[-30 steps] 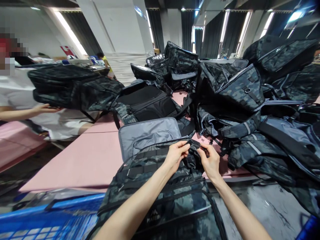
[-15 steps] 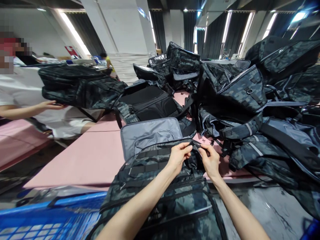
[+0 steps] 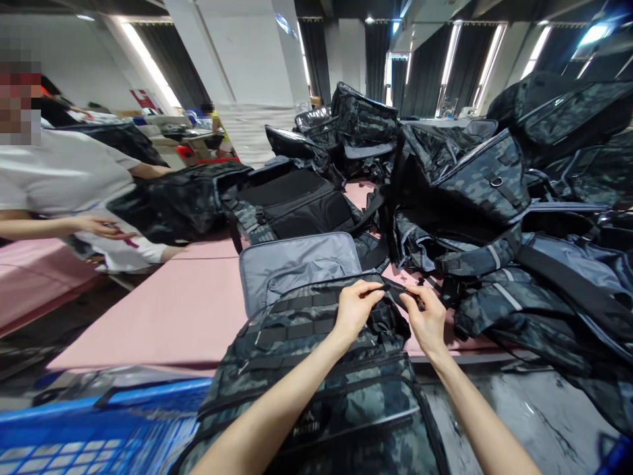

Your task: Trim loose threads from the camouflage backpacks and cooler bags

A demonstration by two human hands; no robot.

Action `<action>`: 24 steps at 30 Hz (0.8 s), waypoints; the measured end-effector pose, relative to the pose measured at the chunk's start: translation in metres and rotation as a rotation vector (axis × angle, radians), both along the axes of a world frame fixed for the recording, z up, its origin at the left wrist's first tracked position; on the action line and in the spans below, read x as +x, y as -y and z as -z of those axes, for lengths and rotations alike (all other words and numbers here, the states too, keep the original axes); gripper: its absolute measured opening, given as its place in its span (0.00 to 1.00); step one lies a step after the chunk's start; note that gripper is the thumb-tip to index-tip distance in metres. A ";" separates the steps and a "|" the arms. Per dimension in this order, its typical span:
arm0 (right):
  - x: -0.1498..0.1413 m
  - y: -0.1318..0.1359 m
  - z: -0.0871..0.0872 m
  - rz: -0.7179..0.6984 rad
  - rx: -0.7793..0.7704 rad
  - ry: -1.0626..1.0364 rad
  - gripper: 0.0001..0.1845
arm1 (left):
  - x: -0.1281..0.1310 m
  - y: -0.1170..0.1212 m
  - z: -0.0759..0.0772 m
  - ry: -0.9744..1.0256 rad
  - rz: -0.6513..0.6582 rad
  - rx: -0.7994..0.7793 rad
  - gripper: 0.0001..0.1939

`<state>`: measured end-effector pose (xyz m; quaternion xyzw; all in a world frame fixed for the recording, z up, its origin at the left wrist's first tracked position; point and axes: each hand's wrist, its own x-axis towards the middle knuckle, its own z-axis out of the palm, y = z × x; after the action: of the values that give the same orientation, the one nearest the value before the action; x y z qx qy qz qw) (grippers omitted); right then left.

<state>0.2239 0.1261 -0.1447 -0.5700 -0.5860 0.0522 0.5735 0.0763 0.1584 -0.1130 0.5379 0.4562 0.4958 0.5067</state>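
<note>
Ahead, a pink table [image 3: 163, 310] carries a heap of camouflage bags [image 3: 430, 198] that blocks its far side; one open bag [image 3: 484, 181] is too dark inside to read. My backpack [image 3: 366, 396] sits at the near edge, its contents hidden, right of a blue basket [image 3: 158, 390]. A grey flap [image 3: 299, 260] lies just behind the backpack's top. There, my left hand [image 3: 353, 308] and right hand [image 3: 425, 318] both pinch a black strip [image 3: 395, 290] (my grip hides much of it).
</note>
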 end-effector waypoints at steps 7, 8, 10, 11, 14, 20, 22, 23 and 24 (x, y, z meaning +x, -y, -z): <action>0.008 0.003 -0.004 0.015 0.122 0.292 0.06 | -0.001 -0.001 0.002 -0.121 0.007 0.088 0.07; 0.009 0.003 -0.004 0.013 0.128 0.306 0.06 | -0.001 -0.002 0.001 -0.135 0.010 0.095 0.07; 0.011 0.002 -0.003 -0.004 0.145 0.324 0.06 | -0.002 -0.002 0.001 -0.156 0.026 0.099 0.07; 0.012 0.002 -0.003 -0.018 0.151 0.332 0.05 | -0.003 -0.002 0.000 -0.165 0.042 0.099 0.07; 0.017 0.001 -0.006 -0.058 0.155 0.370 0.05 | -0.007 -0.003 -0.004 -0.200 0.121 0.098 0.07; 0.030 -0.001 -0.020 -0.121 0.165 0.529 0.04 | -0.014 -0.007 -0.017 -0.389 0.254 0.184 0.08; 0.031 0.000 -0.023 -0.118 0.157 0.571 0.03 | -0.015 -0.008 -0.020 -0.432 0.256 0.203 0.08; 0.030 0.000 -0.023 -0.125 0.148 0.560 0.03 | -0.015 -0.008 -0.022 -0.433 0.259 0.201 0.08; 0.028 0.000 -0.023 -0.147 0.130 0.519 0.03 | -0.015 -0.008 -0.022 -0.422 0.271 0.191 0.08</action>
<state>0.2522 0.1263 -0.1214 -0.4821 -0.7553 -0.0920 0.4343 0.0614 0.1666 -0.0908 0.7311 0.4266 0.3409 0.4089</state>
